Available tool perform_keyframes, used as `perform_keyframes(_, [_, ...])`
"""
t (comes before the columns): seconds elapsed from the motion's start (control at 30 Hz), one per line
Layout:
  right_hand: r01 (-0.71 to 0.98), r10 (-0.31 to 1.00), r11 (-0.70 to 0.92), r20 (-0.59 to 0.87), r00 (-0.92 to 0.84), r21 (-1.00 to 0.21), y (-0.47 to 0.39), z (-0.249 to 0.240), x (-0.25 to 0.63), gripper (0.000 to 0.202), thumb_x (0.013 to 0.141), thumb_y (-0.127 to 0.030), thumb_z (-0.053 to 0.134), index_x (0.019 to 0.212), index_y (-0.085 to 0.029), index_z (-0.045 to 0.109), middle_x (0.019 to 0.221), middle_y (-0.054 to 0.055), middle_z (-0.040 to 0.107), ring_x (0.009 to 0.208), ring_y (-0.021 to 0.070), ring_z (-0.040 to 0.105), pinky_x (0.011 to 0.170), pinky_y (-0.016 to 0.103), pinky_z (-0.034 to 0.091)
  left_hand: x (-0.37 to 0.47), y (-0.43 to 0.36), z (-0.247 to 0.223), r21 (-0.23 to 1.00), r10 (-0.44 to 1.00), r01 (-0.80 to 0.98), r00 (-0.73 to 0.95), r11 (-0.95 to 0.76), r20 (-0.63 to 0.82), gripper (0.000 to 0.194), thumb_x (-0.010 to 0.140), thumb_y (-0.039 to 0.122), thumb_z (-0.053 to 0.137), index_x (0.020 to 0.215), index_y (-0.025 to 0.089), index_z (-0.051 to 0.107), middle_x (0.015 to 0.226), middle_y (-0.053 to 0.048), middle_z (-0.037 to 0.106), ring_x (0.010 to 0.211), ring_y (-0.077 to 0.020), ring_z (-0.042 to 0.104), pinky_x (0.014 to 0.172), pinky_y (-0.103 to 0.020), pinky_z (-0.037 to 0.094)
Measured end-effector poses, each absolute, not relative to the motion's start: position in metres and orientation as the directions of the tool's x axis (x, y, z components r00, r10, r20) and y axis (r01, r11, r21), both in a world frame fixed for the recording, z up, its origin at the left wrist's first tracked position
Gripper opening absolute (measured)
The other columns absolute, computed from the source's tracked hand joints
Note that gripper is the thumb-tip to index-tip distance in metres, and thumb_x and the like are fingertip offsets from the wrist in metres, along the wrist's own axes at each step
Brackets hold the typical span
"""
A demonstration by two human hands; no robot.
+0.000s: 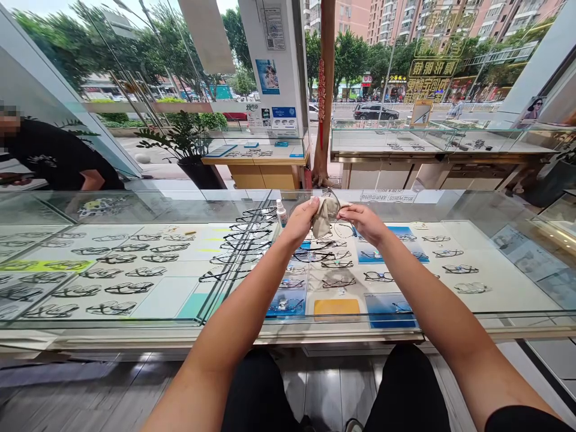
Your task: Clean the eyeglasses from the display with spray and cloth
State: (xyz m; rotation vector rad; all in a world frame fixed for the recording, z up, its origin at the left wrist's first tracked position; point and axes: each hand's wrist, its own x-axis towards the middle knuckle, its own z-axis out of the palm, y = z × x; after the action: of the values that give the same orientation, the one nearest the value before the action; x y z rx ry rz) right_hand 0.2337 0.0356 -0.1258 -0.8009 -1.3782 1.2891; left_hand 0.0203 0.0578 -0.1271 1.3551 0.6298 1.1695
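Observation:
Above the glass counter, my left hand (302, 221) is closed on a beige cleaning cloth (323, 221), which hangs down from the fingers. The cloth is folded around part of a pair of thin-framed eyeglasses (333, 195). My right hand (363, 222) pinches the eyeglasses at the cloth's right edge, thumb and fingers together. How much of the frame lies inside the cloth is hidden. Just left of my left hand stands a small white spray bottle (281, 213). A row of dark eyeglasses (246, 245) lies on the counter top, left of my hands.
Inside the glass counter (315, 336) lie several rows of eyeglasses, blue cards (391, 321) and a yellow card (336, 307). A person in a black shirt (58, 153) leans at the far left. Behind stand a potted plant (193, 162) and another display case (256, 171).

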Motion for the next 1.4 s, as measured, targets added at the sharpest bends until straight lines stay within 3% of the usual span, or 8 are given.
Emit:
perform_keyframes(0.13, [-0.187,0.940,0.178,0.223,-0.258,-0.966,0.034,-0.127,0.231,0.029,0.066,-0.047,0.098,0.073,-0.023,0.082,0.087,0.003,0.075,0.095,0.0215,0.065,0.102,0.041,0.047,0.019,0.059,-0.129,0.950,0.895,-0.248,0.354,-0.190,0.272,0.072,0.078,0.081,0.087,0.104,0.015,0.080,0.086,-0.007,0.082,0.078,-0.0203,0.075,0.071,-0.030,0.056])
perform_keyframes(0.27, [-0.213,0.947,0.140,0.194,-0.258,-0.967,0.033,-0.128,0.228,0.030,0.066,-0.046,0.099,0.075,-0.023,0.082,0.087,0.003,0.078,0.093,0.0205,0.065,0.098,0.039,0.049,0.019,0.060,-0.129,0.941,0.889,-0.254,0.343,-0.223,0.303,0.069,0.075,0.078,0.091,0.097,0.014,0.077,0.082,-0.006,0.079,0.072,-0.0174,0.070,0.071,-0.029,0.054])
perform_keyframes(0.77, [-0.337,0.951,0.088,0.180,-0.252,-0.937,0.037,-0.136,0.224,0.031,0.066,-0.043,0.101,0.078,-0.023,0.082,0.088,0.004,0.078,0.094,0.0207,0.070,0.103,0.040,0.056,0.018,0.053,-0.124,0.938,0.870,-0.249,0.372,-0.243,0.324,0.065,0.070,0.052,0.104,0.117,0.015,0.077,0.095,-0.006,0.080,0.079,-0.0163,0.069,0.075,-0.028,0.051])
perform_keyframes(1.17, [-0.411,0.942,0.035,0.168,-0.291,-0.911,0.034,-0.138,0.218,0.033,0.067,-0.042,0.104,0.084,-0.024,0.083,0.089,0.002,0.081,0.094,0.0200,0.073,0.107,0.040,0.056,0.021,0.048,-0.121,0.927,0.851,-0.249,0.382,-0.280,0.360,0.068,0.070,0.055,0.104,0.116,0.016,0.072,0.096,-0.008,0.081,0.084,-0.0196,0.073,0.079,-0.030,0.054])
perform_keyframes(1.4, [-0.363,0.938,0.038,0.159,-0.309,-0.931,0.033,-0.142,0.211,0.041,0.062,-0.049,0.106,0.085,-0.021,0.086,0.090,0.004,0.081,0.097,0.0207,0.070,0.108,0.041,0.051,0.024,0.050,-0.125,0.920,0.878,-0.203,0.287,-0.336,0.384,0.064,0.072,0.066,0.099,0.102,0.016,0.072,0.082,-0.001,0.073,0.071,-0.0132,0.062,0.069,-0.026,0.049])
